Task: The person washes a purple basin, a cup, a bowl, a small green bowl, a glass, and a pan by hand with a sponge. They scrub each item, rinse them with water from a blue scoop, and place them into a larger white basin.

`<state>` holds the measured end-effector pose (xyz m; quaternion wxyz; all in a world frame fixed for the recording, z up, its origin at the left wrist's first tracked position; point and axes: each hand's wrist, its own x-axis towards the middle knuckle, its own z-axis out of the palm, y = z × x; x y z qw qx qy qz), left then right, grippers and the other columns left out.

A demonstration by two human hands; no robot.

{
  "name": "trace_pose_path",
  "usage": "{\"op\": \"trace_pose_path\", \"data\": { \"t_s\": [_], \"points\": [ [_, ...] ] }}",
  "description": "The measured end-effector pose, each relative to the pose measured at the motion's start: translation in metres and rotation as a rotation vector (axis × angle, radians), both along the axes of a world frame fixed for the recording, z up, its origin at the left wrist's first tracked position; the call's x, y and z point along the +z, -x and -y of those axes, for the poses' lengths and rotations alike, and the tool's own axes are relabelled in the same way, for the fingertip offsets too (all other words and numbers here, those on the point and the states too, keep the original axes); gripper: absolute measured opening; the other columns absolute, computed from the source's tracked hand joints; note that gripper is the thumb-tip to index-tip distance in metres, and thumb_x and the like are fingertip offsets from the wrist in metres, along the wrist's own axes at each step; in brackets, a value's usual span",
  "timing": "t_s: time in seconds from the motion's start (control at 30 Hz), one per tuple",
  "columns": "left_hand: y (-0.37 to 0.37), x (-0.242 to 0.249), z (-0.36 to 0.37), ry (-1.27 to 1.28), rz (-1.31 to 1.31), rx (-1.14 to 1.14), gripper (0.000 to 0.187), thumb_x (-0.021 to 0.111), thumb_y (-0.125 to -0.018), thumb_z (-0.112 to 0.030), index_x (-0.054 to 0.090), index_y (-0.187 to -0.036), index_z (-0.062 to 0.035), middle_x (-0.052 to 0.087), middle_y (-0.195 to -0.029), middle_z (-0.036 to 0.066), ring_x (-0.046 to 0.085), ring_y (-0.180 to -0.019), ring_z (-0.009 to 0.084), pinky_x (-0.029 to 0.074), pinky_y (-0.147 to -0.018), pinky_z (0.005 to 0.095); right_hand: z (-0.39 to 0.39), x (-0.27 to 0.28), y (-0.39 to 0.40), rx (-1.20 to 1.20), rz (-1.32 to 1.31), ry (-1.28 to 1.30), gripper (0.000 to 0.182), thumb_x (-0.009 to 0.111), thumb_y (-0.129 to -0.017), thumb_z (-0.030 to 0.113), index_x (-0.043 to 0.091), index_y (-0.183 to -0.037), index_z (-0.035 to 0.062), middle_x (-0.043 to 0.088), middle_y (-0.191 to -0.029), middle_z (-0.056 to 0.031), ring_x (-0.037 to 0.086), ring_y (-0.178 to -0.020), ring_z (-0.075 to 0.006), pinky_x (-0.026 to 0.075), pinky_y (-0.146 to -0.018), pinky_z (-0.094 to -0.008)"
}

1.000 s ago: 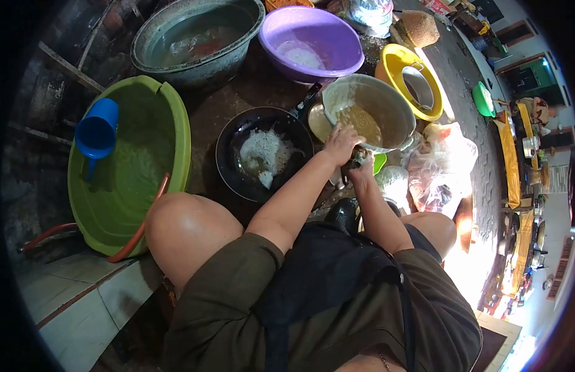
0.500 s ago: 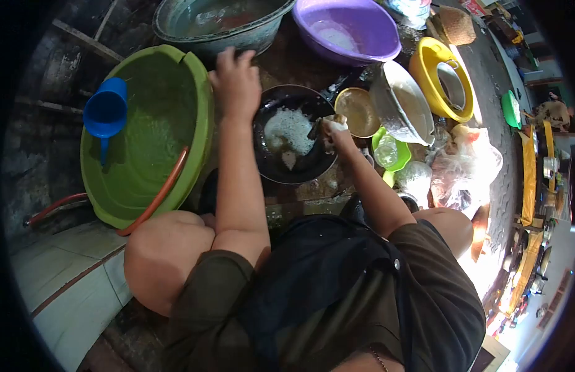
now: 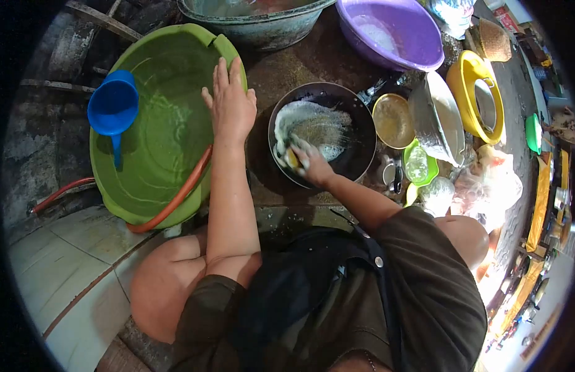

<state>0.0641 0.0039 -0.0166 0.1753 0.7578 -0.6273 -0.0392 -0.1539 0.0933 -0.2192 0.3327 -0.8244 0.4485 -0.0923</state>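
Observation:
A dark frying pan (image 3: pixel 355 139) sits on the wet floor in front of me, white suds spread over its inside. My right hand (image 3: pixel 309 164) is inside it at the lower left, fingers closed round a foamy sponge (image 3: pixel 292 157) that shows a yellow side. The sponge presses on the pan's inner surface. To the left, my left hand (image 3: pixel 233 111) is stretched out with fingers apart, against or just over the right rim of a big green tub (image 3: pixel 104 180). It holds nothing. Water lies in the tub, and a blue dipper (image 3: pixel 112 108) rests at its left side.
An orange hose (image 3: pixel 185 192) hangs over the tub's rim. Behind stand a grey-green basin (image 3: pixel 262 31) and a purple basin (image 3: pixel 417 53). Right of the pan are a gold-rimmed bowl (image 3: pixel 394 121), a metal pot (image 3: pixel 433 118), a yellow basin (image 3: pixel 495 102), a cup (image 3: pixel 388 172) and plastic bags (image 3: pixel 486 183).
My right hand has moved with the sponge from the pan's right side to its lower left, smearing the suds. My left hand has come down to the tub's rim. The view has shifted.

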Motion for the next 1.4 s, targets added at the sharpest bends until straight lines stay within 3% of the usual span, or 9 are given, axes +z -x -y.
{"op": "trace_pose_path", "data": {
  "t_s": [0.13, 0.33, 0.5, 0.63, 0.83, 1.13, 1.17, 1.23, 1.4],
  "points": [
    [-0.001, -0.004, 0.001, 0.016, 0.005, -0.006, 0.060, 0.057, -0.082, -0.012, 0.031, -0.137, -0.0108, 0.025, -0.144, 0.013, 0.024, -0.134, 0.0270, 0.017, -0.107, 0.0552, 0.008, 0.015, 0.074, 0.120, -0.628, 0.081, 0.053, 0.044, -0.090, 0.019, 0.028, -0.139, 0.0315, 0.020, -0.147, -0.0061, 0.029, -0.131, -0.0343, 0.028, -0.103, -0.0518],
    [-0.002, -0.009, 0.001, 0.037, -0.023, -0.011, 0.062, 0.056, -0.084, -0.013, 0.029, -0.139, -0.0148, 0.023, -0.146, 0.011, 0.027, -0.132, 0.0289, 0.014, -0.107, 0.0562, 0.073, -0.037, 0.016, -0.492, -0.327, 0.108, 0.056, 0.049, -0.087, 0.038, 0.037, -0.136, 0.0118, 0.031, -0.141, -0.0178, 0.029, -0.129, -0.0372, 0.022, -0.108, -0.0408],
    [-0.001, -0.004, 0.003, 0.016, -0.057, 0.006, 0.060, 0.056, -0.082, -0.010, 0.032, -0.137, -0.0129, 0.024, -0.145, 0.013, 0.030, -0.131, 0.0289, 0.016, -0.106, 0.0570, 0.011, -0.030, -0.015, 0.021, 0.089, -0.010, 0.062, 0.047, -0.086, 0.046, 0.027, -0.141, 0.0244, 0.024, -0.147, -0.0089, 0.022, -0.135, -0.0305, 0.014, -0.106, -0.0581],
    [0.000, -0.003, 0.002, 0.008, -0.060, 0.012, 0.058, 0.055, -0.082, -0.008, 0.033, -0.136, -0.0118, 0.025, -0.144, 0.013, 0.030, -0.131, 0.0276, 0.018, -0.106, 0.0573, 0.008, 0.020, 0.063, 0.504, -0.758, 0.193, 0.054, 0.044, -0.089, 0.039, 0.028, -0.140, 0.0329, 0.020, -0.148, -0.0031, 0.018, -0.135, -0.0316, 0.012, -0.099, -0.0693],
    [-0.001, -0.004, 0.002, 0.002, -0.077, 0.022, 0.061, 0.056, -0.082, -0.010, 0.031, -0.138, -0.0153, 0.023, -0.146, 0.011, 0.033, -0.129, 0.0297, 0.017, -0.105, 0.0593, 0.009, -0.024, 0.062, -0.254, -0.634, -0.001, 0.034, 0.037, -0.094, 0.027, 0.051, -0.122, 0.0145, 0.042, -0.128, -0.0134, 0.038, -0.118, -0.0330, 0.031, -0.094, -0.0568],
    [0.002, -0.001, 0.001, 0.000, -0.056, 0.023, 0.059, 0.054, -0.082, -0.007, 0.032, -0.137, -0.0130, 0.024, -0.145, 0.011, 0.032, -0.130, 0.0269, 0.019, -0.104, 0.0602, 0.097, -0.064, -0.054, -0.168, -0.232, 0.479, 0.029, 0.038, -0.089, 0.011, 0.046, -0.117, 0.0036, 0.047, -0.108, -0.0156, 0.046, -0.098, -0.0291, 0.038, -0.086, -0.0410],
    [0.001, -0.002, 0.002, -0.001, -0.050, 0.028, 0.059, 0.054, -0.082, -0.007, 0.032, -0.137, -0.0130, 0.024, -0.145, 0.011, 0.032, -0.130, 0.0269, 0.019, -0.104, 0.0602, 0.117, -0.049, -0.041, -0.337, -0.203, 0.329, 0.058, 0.066, -0.074, 0.021, 0.042, -0.123, 0.0010, 0.043, -0.117, -0.0243, 0.044, -0.106, -0.0372, 0.038, -0.089, -0.0436],
    [0.000, -0.004, 0.003, 0.002, -0.090, 0.025, 0.060, 0.055, -0.082, -0.008, 0.032, -0.137, -0.0150, 0.023, -0.146, 0.010, 0.033, -0.129, 0.0300, 0.017, -0.104, 0.0605, 0.132, -0.025, -0.021, -0.858, 0.414, 0.162, 0.049, 0.050, -0.088, 0.042, 0.046, -0.122, 0.0072, 0.047, -0.118, -0.0103, 0.044, -0.104, -0.0258, 0.036, -0.093, -0.0365],
    [0.002, -0.001, 0.006, -0.007, -0.072, 0.036, 0.058, 0.053, -0.082, -0.007, 0.033, -0.136, -0.0124, 0.024, -0.145, 0.012, 0.033, -0.129, 0.0280, 0.020, -0.104, 0.0596, 0.058, -0.022, 0.021, -0.997, -0.474, 0.023, 0.078, 0.067, -0.076, 0.039, 0.030, -0.137, 0.0107, 0.033, -0.133, -0.0189, 0.032, -0.124, -0.0335, 0.026, -0.102, -0.0492]
  ]
}}
